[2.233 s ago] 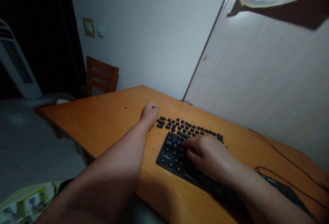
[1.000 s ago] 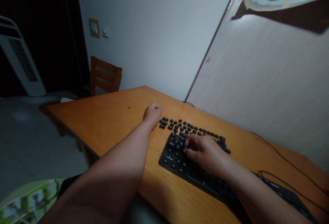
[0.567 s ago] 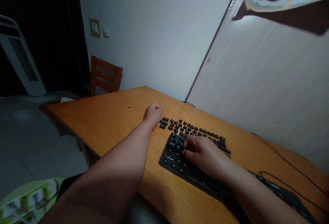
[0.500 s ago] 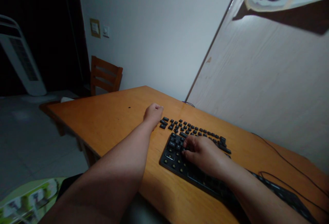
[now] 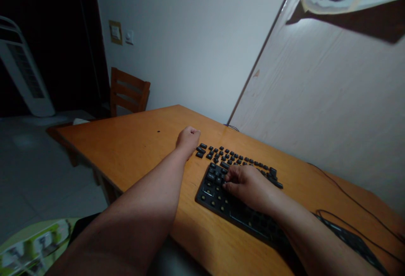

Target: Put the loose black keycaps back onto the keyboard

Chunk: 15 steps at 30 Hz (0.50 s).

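Note:
A black keyboard [image 5: 240, 221] lies at a slant on the wooden table, with several keycaps fitted at its far left corner and bare key posts over the nearer part. Over that corner is my right hand [image 5: 243, 181], its thumb and fingers pinched on a keycap that they mostly hide. My left hand [image 5: 188, 137] rests as a closed fist on the table, left of the loose black keycaps [image 5: 232, 155]. Its fingers face away, so anything inside is hidden. Those loose keycaps lie in rough rows behind the keyboard, partly covered by my right hand.
On the wooden table [image 5: 136, 141], a small dark piece [image 5: 158, 131] sits to the left. Black cables [image 5: 348, 193] run along the right side, near another dark flat object [image 5: 351, 238]. A wooden chair [image 5: 129, 92] stands behind the table, and a wall bounds its far side.
My right hand stays at the same keyboard corner, with its fingers shifted only slightly. My left fist is still. The whole view has shifted a little.

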Each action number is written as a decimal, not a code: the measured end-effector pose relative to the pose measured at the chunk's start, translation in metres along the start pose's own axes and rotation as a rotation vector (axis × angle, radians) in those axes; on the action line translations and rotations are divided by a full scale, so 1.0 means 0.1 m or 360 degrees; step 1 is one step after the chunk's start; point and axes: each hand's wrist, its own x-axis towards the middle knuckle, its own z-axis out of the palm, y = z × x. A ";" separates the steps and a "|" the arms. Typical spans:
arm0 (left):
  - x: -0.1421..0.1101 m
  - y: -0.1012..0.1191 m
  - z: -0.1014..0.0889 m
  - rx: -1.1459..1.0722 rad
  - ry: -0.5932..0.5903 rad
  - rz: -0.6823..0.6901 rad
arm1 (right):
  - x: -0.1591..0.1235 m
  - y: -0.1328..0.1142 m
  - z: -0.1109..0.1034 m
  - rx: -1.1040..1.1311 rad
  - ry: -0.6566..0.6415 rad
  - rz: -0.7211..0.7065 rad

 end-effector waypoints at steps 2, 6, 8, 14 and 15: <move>0.00 0.00 0.00 -0.0003 0.0007 -0.0001 | 0.01 0.01 0.01 0.0021 0.0009 -0.0015; 0.01 -0.01 0.00 0.0008 0.0003 0.0011 | 0.04 0.04 0.04 0.0052 -0.0007 -0.0027; 0.02 -0.01 0.00 0.0012 0.0001 0.0017 | 0.05 0.05 0.05 0.0039 -0.0012 -0.0015; 0.01 0.00 -0.01 0.0006 0.0020 0.0019 | -0.02 0.01 -0.08 -0.0114 -0.0048 -0.0081; 0.01 0.00 0.00 0.0004 0.0021 0.0017 | -0.05 -0.01 -0.13 -0.0161 -0.0034 -0.0091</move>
